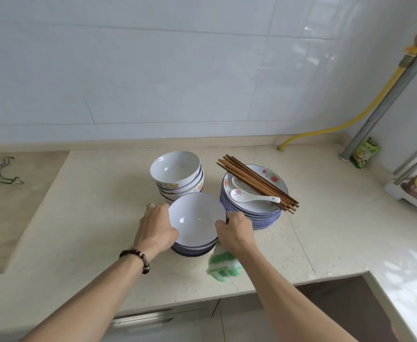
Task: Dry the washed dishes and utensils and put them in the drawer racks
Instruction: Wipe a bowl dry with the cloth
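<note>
A white bowl with a blue rim (pixel 195 219) tops a stack of similar bowls (pixel 192 250) on the counter. My left hand (pixel 156 227) grips its left rim and my right hand (pixel 236 230) grips its right rim. A green and white cloth (pixel 223 266) hangs below my right hand. Behind stands a stack of patterned bowls (pixel 177 175). To the right is a stack of plates (pixel 253 213) carrying wooden chopsticks (pixel 258 183) and two white spoons (pixel 250 196).
The beige counter (pixel 91 218) ends at a front edge with a closed drawer handle (pixel 143 317) below. A metal wire hanger (pixel 2 175) lies far left. A yellow hose (pixel 350 114), a green packet (pixel 365 151) and a white appliance (pixel 415 191) crowd the right back corner.
</note>
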### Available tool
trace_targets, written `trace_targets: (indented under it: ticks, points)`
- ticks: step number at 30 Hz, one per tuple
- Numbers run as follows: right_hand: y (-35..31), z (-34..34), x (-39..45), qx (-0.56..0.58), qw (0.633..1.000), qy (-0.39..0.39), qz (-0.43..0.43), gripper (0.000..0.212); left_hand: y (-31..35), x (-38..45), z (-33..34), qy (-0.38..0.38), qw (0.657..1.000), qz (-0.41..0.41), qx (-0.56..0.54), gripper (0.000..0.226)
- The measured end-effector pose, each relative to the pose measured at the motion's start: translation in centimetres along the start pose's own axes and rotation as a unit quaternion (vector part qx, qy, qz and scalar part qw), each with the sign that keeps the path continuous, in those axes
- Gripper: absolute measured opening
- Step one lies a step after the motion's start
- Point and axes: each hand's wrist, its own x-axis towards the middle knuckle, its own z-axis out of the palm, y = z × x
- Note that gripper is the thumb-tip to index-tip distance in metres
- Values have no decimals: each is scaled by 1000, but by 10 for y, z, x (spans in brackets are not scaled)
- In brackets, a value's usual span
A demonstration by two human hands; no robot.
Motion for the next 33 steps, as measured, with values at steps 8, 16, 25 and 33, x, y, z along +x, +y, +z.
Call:
trace_targets:
  ticks: [8, 16, 25, 33]
  points:
    - [2, -71, -9, 182, 981, 10, 70, 20, 66, -11, -35, 32, 976, 43, -213, 19]
    - [60, -175, -26, 291, 950, 59, 93, 15, 189, -36, 13, -200, 860, -77, -463, 34]
    - [211, -319, -59, 315, 924, 189, 106, 52, 369, -86, 122, -208, 863, 10, -461, 41]
    - [335, -445, -122, 328, 876, 289, 205, 38, 505, -139, 217, -137, 956, 208, -156, 42]
